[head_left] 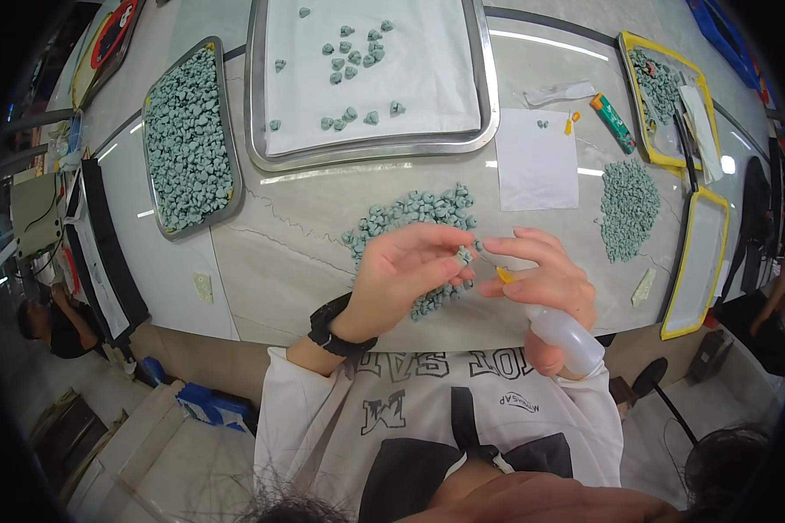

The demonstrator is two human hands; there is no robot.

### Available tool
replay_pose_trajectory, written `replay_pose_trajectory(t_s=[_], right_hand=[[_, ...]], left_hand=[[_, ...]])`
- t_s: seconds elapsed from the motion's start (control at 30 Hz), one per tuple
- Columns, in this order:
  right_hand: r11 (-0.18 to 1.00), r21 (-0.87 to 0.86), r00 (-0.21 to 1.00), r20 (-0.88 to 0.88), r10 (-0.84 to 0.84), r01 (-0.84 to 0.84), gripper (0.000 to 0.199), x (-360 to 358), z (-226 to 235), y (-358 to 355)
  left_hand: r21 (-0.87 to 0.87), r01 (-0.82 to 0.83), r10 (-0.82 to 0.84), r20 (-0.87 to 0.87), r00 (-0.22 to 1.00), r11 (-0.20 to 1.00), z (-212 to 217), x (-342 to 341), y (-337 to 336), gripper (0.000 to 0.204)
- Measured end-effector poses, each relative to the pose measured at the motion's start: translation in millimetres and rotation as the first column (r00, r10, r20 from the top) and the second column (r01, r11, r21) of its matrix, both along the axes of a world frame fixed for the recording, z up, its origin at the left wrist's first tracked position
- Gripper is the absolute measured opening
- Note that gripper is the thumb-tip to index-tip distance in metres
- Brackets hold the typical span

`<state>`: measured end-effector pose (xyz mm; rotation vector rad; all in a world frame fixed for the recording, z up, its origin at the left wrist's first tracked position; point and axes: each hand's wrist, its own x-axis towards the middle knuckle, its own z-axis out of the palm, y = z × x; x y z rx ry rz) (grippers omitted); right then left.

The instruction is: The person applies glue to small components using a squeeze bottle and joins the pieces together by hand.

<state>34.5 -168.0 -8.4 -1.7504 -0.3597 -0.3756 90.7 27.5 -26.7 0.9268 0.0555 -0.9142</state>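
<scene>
My left hand [407,272] is raised palm-up over a pile of small grey-green pieces [414,213] on the pale table, pinching one small grey-green piece [465,255] between thumb and fingertips. My right hand [541,283] holds a translucent squeeze bottle [565,336] with an orange nozzle [504,276]; the nozzle tip points at the pinched piece. A black watch sits on my left wrist [333,327].
A large steel tray [371,78] lined with white paper holds scattered pieces. A smaller steel tray [189,139] at left is full of pieces. A white sheet [538,161], another pile [628,209], yellow-rimmed trays [672,96] and a green-orange tube [613,122] lie at right.
</scene>
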Motion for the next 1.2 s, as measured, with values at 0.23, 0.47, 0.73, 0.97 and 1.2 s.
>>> replay_pose_trajectory(t_s=[0.23,0.47,0.73,0.97,1.2], right_hand=[[0.996,-0.043,0.997,0.001,0.079,-0.079,0.051,-2,2,1],[0.995,-0.066,0.997,0.011,0.077,-0.076,0.041,-1,0,3],[0.994,-0.077,0.997,0.025,0.079,-0.077,0.044,2,-3,6],[1.0,0.007,0.998,0.056,0.025,-0.025,0.038,3,-2,7],[0.999,0.014,0.999,-0.011,0.031,-0.031,0.031,-6,6,-8]], left_hand=[[0.03,-0.143,0.112,0.478,0.871,0.989,-3,-9,-3,0.03],[0.065,-0.139,0.076,0.581,0.811,0.988,-3,-9,-1,0.028],[0.071,-0.13,0.064,0.585,0.808,0.989,-2,-9,0,0.028],[0.05,-0.117,0.067,0.583,0.81,0.992,-3,-8,-1,0.028],[-0.006,-0.14,0.132,0.374,0.918,0.99,1,-11,-3,0.025]])
